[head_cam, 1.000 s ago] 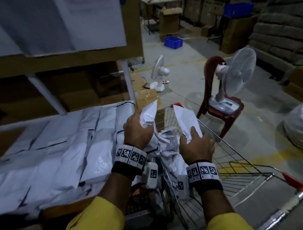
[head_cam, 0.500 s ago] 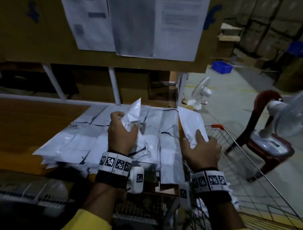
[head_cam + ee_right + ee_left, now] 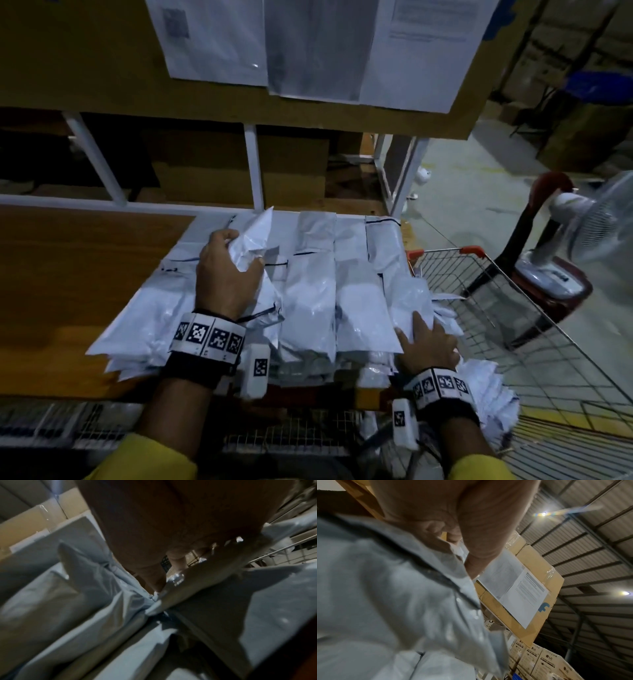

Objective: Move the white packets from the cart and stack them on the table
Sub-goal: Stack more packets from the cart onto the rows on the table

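Note:
A broad stack of white packets lies on the wooden table. My left hand grips a crumpled white packet just above the stack's middle; the left wrist view shows the fingers curled on that packet. My right hand holds another packet down at the stack's right edge, thumb on top. In the right wrist view its fingers close over that packet. More packets sit in the wire cart on the right.
A brown board with pinned papers overhangs the back of the table on white posts. A white fan stands on a red chair beyond the cart. Bare wood lies left of the stack.
Both hands carried their packets from over the cart leftward to the table. The right hand dropped to the stack's right edge; the left hand lowered its packet toward the stack.

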